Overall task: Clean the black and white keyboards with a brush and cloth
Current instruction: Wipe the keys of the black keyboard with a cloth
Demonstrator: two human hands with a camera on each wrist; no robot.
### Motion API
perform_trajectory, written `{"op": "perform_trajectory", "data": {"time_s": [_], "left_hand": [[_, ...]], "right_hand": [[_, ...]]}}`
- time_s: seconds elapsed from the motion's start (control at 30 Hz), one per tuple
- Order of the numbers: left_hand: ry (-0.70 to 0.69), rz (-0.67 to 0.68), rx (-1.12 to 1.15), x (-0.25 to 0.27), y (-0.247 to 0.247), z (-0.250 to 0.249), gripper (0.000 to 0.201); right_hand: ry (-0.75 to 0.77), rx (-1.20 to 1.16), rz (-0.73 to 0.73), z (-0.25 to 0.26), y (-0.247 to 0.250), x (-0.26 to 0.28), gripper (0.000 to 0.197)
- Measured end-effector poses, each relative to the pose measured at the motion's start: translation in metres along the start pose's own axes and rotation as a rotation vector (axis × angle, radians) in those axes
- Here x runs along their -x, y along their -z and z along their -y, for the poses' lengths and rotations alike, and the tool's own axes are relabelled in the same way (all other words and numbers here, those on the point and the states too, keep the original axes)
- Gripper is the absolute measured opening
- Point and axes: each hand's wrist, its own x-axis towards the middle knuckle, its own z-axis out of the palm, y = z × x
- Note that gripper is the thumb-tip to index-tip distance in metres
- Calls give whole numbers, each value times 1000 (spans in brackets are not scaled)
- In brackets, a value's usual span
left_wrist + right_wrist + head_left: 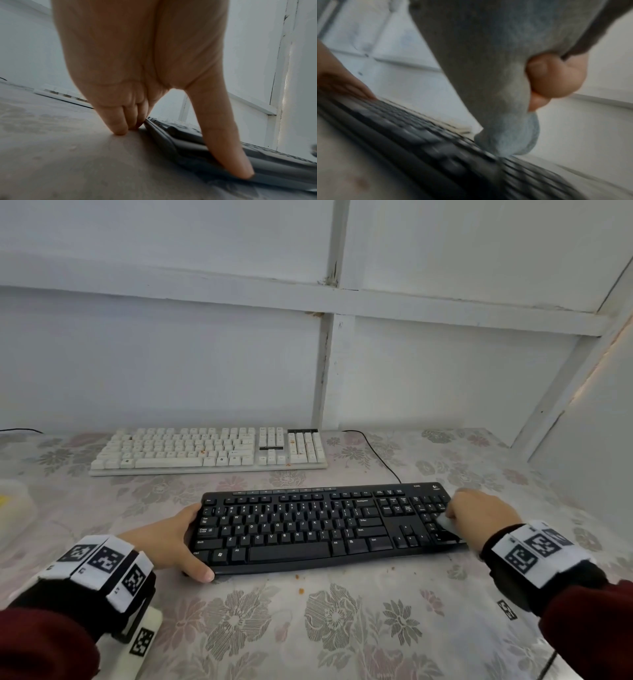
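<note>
**Cloth on the black keyboard's number pad**

The left hand (171, 542) braces the black keyboard's (308, 529) left end, thumb along the front edge and fingers straight at the far corner, probably to stop it sliding. The right hand (479, 513) has its fingers curled round a bunched grey cloth (501, 94), pressing it onto the right-hand keys. Two keyboards lie on the counter (342, 628); the white keyboard (209, 450), stained with orange specks, sits behind. One cloth shows; no brush is plainly visible.
</note>
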Motion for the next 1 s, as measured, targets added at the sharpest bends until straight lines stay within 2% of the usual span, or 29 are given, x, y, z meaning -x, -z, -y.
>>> {"op": "perform_trajectory", "data": {"time_s": [0.1, 0.23, 0.33, 0.47, 0.53, 0.67, 0.77, 0.9, 1.0], "left_hand": [[-7, 10, -2, 1, -1, -3, 144], [4, 1, -26, 2, -1, -4, 148], [18, -2, -51, 3, -1, -7, 146], [44, 18, -138, 7, 1, -13, 148], [63, 23, -158, 8, 1, -13, 149], [98, -13, -168, 7, 0, -13, 120], [104, -14, -139, 7, 1, -12, 114], [80, 10, -135, 8, 4, -9, 126], [48, 42, -68, 9, 4, -7, 133]], "right_hand": [[126, -124, 1, 51, 19, 11, 42], [471, -268, 103, 148, 40, 38, 33], [705, -295, 101, 211, 43, 53, 26], [774, -312, 127, 263, 35, 56, 30], [787, -256, 136, 273, 33, 55, 30], [783, -176, 102, 273, 32, 57, 26], [784, -177, 53, 263, 27, 60, 19], [814, -167, 79, 240, 24, 59, 19], [803, -96, 90, 223, 20, 58, 28]]}}
